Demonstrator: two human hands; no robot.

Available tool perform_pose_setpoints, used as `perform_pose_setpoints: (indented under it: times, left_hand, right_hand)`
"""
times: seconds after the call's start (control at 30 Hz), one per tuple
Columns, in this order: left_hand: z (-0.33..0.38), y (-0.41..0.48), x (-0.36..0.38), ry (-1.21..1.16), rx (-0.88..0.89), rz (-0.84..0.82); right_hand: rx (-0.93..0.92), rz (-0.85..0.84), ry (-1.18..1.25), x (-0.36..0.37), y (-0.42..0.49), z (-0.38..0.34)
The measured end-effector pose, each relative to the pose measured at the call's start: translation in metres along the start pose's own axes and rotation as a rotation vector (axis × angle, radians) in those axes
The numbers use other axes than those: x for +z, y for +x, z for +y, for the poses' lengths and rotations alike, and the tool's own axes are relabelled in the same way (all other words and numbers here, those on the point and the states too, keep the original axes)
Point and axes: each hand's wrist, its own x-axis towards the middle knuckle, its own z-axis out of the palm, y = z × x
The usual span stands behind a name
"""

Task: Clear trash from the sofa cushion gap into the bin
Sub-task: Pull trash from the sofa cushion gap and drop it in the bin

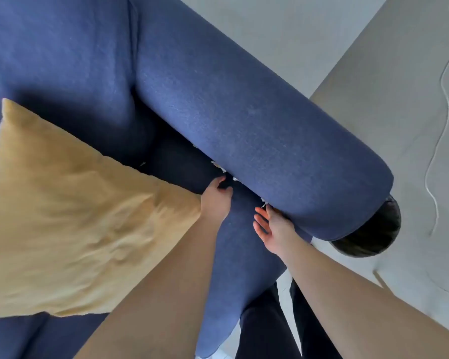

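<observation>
A blue sofa fills the view, with its seat cushion [233, 255] running beside the rounded armrest [244, 120]. Small white and yellowish scraps of trash [219, 166] poke out along the dark gap between them. My left hand [216, 200] presses on the seat cushion at the gap, fingers curled onto the fabric, holding nothing. My right hand [272, 229] lies open against the armrest's lower edge, its fingertips near another white scrap [263, 202]. A dark round bin [373, 229] lined with a black bag stands on the floor, partly hidden behind the armrest's end.
A yellow throw pillow [75, 216] lies on the seat to the left of my left arm. Pale grey floor [399, 99] lies to the right, with a thin white cable [445, 99] snaking across it. My dark trouser legs [267, 320] show below.
</observation>
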Motion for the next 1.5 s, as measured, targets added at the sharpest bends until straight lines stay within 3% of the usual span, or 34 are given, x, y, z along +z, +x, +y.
perform_pose_setpoints:
  times: [0.27,0.43,0.83,1.17,1.5]
  left_hand:
    - [0.006,0.045,0.023,-0.011,-0.058,-0.089]
    - [0.006,0.070,0.032,-0.015,-0.161,-0.051]
    - [-0.005,0.039,0.031,-0.016,0.001,0.008]
    - [-0.053,-0.080,0.072,-0.074,0.010,0.074]
    - [-0.058,-0.178,0.202,-0.021,-0.008,-0.082]
  right_hand:
    - [0.042,0.022,0.056,0.013,0.038,-0.003]
    - [0.051,0.049,0.020,0.019,0.051,-0.004]
    - [-0.054,0.088,0.046,0.011,0.041,0.007]
    - [-0.096,-0.060,-0.025,-0.113,-0.003,0.018]
    - [-0.229,0.186,-0.045,-0.279,-0.006,-0.032]
